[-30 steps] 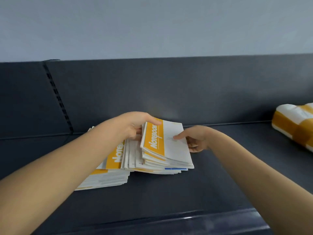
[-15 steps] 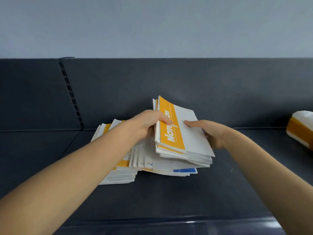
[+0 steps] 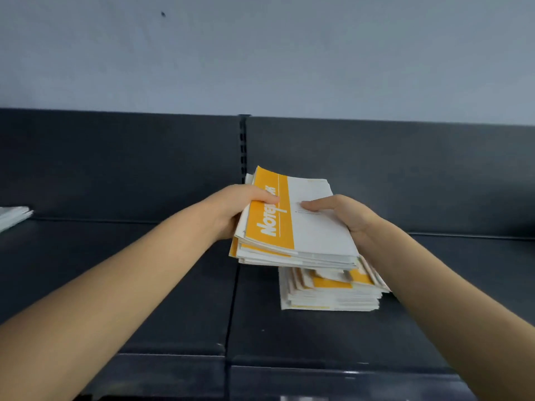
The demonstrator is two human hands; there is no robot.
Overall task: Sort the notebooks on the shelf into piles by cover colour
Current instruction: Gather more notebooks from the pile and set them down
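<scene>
Head view: a person's two bare forearms reach forward over a dark shelf. The left hand grips the left edge of a bundle of notebooks, its thumb laid across the orange band of the top cover; its fingers are hidden beneath. The right hand grips the right edge of the bundle, thumb pressed on the white part of the cover, fingers likewise hidden below. The top cover shows an orange band with white lettering along its left side, the rest being white. The bundle is held off the shelf, its near edge overlapping the far part of a pile of notebooks that lies on the shelf; whether bundle and pile touch cannot be told. The pile shows white page edges and orange patches on top, its upper notebooks slightly fanned. It lies just right of a seam in the shelf surface. A second stack of white-edged notebooks sits at the far left edge, well apart. Behind stand a dark back panel with a slotted upright, and above it a pale wall.
</scene>
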